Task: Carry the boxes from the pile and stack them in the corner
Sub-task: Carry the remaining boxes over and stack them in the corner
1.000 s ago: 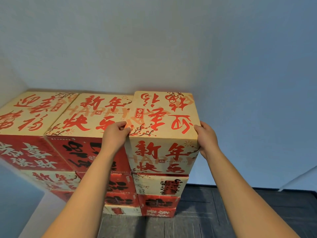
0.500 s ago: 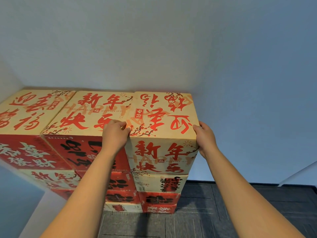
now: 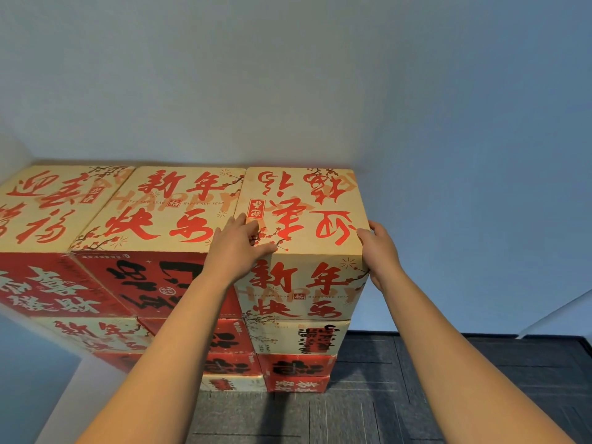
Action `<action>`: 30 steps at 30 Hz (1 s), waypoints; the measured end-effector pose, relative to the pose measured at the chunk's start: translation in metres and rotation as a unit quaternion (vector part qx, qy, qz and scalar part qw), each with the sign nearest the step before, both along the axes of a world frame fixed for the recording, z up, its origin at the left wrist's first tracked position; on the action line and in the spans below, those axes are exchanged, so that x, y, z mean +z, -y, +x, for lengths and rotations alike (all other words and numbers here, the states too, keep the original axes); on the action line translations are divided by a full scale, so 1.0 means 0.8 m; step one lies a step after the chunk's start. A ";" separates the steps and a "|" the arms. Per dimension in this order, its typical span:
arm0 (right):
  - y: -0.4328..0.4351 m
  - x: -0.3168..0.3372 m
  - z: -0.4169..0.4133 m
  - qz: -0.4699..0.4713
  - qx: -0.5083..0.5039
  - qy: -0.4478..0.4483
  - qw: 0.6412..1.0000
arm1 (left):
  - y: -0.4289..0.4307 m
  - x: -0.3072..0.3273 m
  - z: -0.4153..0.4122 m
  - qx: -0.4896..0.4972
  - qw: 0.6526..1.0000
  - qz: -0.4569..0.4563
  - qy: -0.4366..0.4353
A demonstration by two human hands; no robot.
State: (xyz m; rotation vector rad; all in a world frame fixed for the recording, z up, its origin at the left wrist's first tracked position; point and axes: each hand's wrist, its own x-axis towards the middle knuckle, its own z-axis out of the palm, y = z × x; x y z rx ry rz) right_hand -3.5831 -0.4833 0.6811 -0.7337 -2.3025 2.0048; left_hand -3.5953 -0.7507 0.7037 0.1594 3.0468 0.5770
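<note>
A tan box with red lettering (image 3: 304, 200) tops the right column of a tall stack against the wall. Its left side touches the neighbouring top box (image 3: 160, 213), and a third top box (image 3: 48, 206) sits further left in the corner. My left hand (image 3: 237, 248) lies on the box's near left corner, fingers spread on the top and thumb along the front edge. My right hand (image 3: 379, 251) clasps the box's near right edge. Red and tan boxes (image 3: 298, 363) are stacked in several layers below.
A pale wall (image 3: 320, 91) stands right behind the stack, and a side wall (image 3: 19, 363) closes the left. Dark grey carpet tiles (image 3: 432, 379) cover the floor to the right of the stack and in front of it.
My left hand has uncurled and slid up over the box's near left corner. The box and my right hand have hardly moved. The view has shifted slightly.
</note>
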 end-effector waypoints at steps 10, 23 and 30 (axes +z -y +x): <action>-0.006 0.012 0.003 0.015 0.036 -0.001 0.999 | -0.006 -0.001 -0.001 0.004 0.998 -0.056 0.012; -0.005 0.012 0.012 -0.011 -0.040 -0.039 0.998 | -0.006 0.001 -0.001 0.008 0.998 -0.056 0.022; -0.001 0.011 0.005 0.037 0.044 -0.026 0.998 | -0.006 0.002 0.002 0.005 0.999 -0.049 0.020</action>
